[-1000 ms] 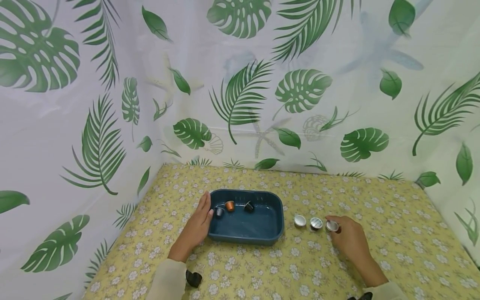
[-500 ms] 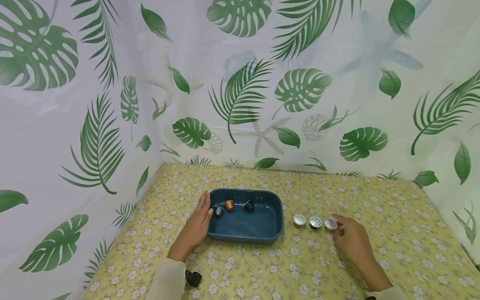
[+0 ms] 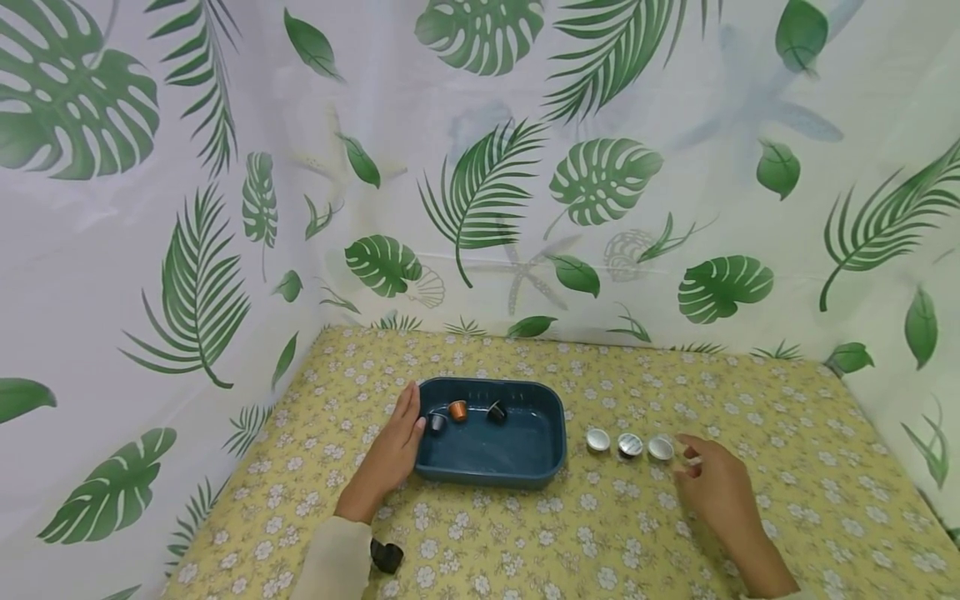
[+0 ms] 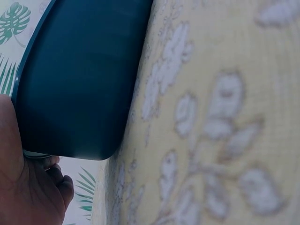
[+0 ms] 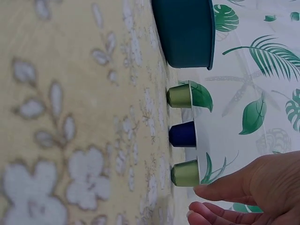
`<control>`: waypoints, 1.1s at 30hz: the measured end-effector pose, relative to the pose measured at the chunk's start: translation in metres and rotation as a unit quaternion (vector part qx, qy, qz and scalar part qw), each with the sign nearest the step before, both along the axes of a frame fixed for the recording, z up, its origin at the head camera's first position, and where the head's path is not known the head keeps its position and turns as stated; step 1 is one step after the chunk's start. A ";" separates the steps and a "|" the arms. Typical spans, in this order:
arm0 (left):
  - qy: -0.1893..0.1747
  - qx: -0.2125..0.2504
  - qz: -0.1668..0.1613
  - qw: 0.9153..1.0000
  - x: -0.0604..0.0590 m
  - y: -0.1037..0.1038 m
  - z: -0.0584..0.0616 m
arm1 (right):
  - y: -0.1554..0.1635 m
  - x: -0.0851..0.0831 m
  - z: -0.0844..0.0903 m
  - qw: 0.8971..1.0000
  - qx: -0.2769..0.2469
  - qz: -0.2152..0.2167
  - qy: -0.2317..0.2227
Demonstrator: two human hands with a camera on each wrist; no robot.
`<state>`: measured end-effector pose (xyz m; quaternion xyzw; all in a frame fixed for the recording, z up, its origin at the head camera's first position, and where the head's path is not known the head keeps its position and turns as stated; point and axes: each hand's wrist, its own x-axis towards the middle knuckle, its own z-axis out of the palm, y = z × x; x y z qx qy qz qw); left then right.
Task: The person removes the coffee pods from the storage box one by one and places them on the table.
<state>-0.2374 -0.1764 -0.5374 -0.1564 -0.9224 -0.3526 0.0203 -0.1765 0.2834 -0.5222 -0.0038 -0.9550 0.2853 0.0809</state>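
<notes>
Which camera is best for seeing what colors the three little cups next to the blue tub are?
The right wrist view: it shows their sides, green cup, blue cup, green cup. The head view shows only their silver tops, as on the middle one. The left wrist view misses them.

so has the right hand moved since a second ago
Yes. The right hand has drawn back right, off the nearest capsule, which stands in its row.

Bare hands (image 3: pixel 390 454); pale cream sleeves (image 3: pixel 333 558) to the wrists (a small black device (image 3: pixel 387 556) beside the left cuff).
</notes>
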 end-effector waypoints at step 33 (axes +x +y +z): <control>-0.007 0.011 -0.002 1.000 0.002 0.001 0.000 | -0.069 0.012 0.033 0.994 -0.052 0.045 0.089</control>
